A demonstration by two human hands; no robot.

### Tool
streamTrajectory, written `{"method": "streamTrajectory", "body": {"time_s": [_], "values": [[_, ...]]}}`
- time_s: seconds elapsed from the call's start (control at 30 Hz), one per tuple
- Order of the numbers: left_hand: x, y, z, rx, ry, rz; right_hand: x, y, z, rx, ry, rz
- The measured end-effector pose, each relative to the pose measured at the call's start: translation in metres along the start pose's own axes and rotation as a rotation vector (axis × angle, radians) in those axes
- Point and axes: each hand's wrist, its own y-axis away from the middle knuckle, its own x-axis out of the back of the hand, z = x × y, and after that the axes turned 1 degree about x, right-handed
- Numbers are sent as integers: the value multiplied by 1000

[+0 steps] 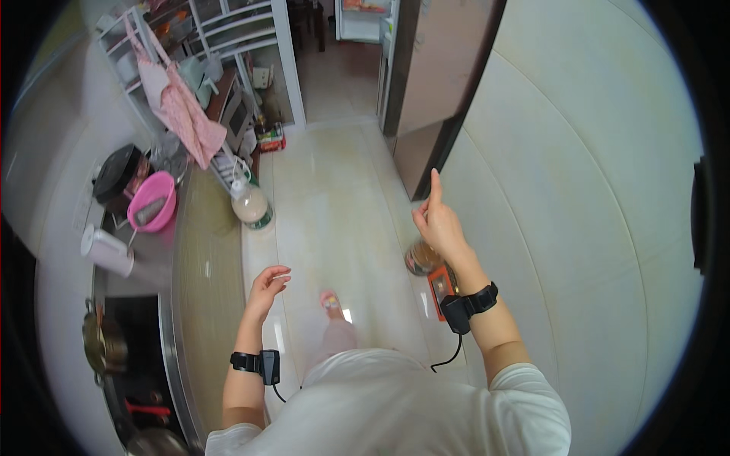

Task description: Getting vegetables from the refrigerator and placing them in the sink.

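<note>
My right hand (440, 223) is raised in front of me with its index finger extended and the others loosely curled; it holds nothing. Beyond its fingertip stands a tall cabinet-like panel with a pinkish face (436, 74). Below the hand, on the floor by the wall, are a brown-filled jar (421, 259) and an orange-framed box (439, 290), partly hidden by my forearm. My left hand (269, 288) hangs over the floor near the counter, bare, fingers slightly bent and apart. A large plastic bottle with a green label (251, 206) stands on the floor ahead of it.
Along the left counter (199, 273) are a pink basin (153, 200), a black cooker (121, 174), a white kettle (107, 251) and a metal pot (105, 345) at a black cooktop. A pink apron (181, 108) hangs from a shelf rack. A white-framed doorway (292, 74) stands ahead.
</note>
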Motion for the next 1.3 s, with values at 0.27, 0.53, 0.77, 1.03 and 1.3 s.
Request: {"method": "streamTrajectory", "body": {"time_s": [0.27,0.53,0.77,1.03,1.3], "values": [[43,-202,84,-67,-40,-57,-47,-208,38,-185,-39,262],[24,-376,156,-185,-62,-291,-90,-306,89,-261,-57,436],[9,-539,206,-197,-121,-399,-120,-327,103,-328,-298,445],[-42,-709,250,-215,-169,-507,-151,-392,122,33,-404,416],[-60,-888,282,-218,-246,-705,-203,-504,132,137,-223,422]]}}
